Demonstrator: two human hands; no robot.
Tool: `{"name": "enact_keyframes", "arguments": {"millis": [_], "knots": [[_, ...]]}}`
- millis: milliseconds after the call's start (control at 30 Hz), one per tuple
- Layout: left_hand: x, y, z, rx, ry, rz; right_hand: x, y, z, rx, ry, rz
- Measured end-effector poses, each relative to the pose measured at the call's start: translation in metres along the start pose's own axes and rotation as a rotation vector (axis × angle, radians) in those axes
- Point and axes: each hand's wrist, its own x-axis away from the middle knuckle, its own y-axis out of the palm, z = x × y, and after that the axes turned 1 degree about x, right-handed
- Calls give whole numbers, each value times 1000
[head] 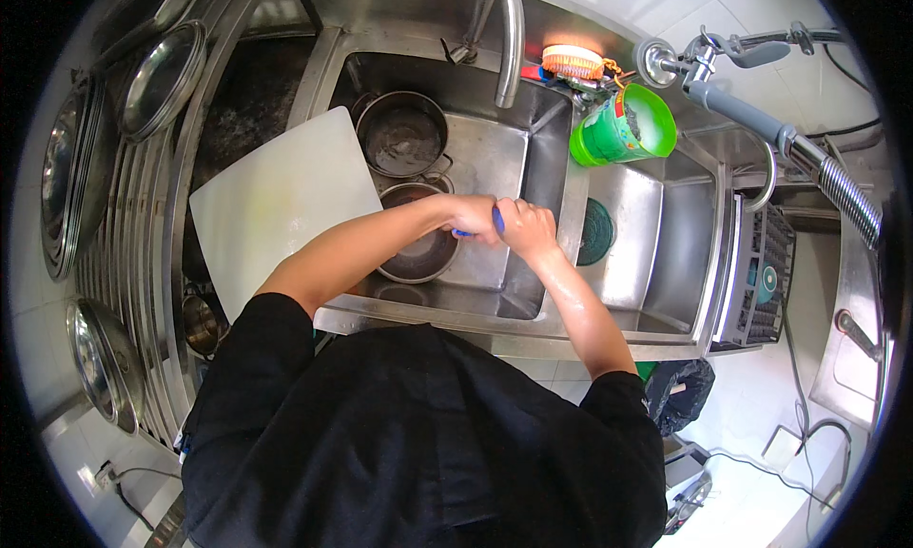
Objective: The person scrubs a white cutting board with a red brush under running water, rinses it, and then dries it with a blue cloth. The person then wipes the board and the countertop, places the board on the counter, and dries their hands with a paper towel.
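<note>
Above the left sink basin, my left hand and my right hand meet, both closed around a small blue object that is mostly hidden by the fingers; what it is I cannot tell. My right forearm looks wet. Below and left of the hands a metal pot stands in the basin, partly covered by my left forearm. Another metal pot with some liquid in it stands farther back. A white cutting board lies across the basin's left side, beneath my left arm.
A curved faucet rises behind the basin. A green container with suds and an orange-lit brush are near the back rim. A green round thing lies in the right basin. Metal lids stand on the left rack; a spray hose hangs right.
</note>
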Motion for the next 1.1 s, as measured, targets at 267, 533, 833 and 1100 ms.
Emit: {"name": "enact_keyframes", "arguments": {"millis": [267,533,833,1100], "knots": [[13,18,14,-675,-66,368,-5,7,-21,-405,276,-218],[12,20,5,-1045,237,492,11,39,-32,-1282,713,-64],[5,5,-33,-478,703,739,7,-16,-1,-1013,314,110],[29,-5,-9,862,-66,-293,-1,-19,-5,-224,-317,518]]}}
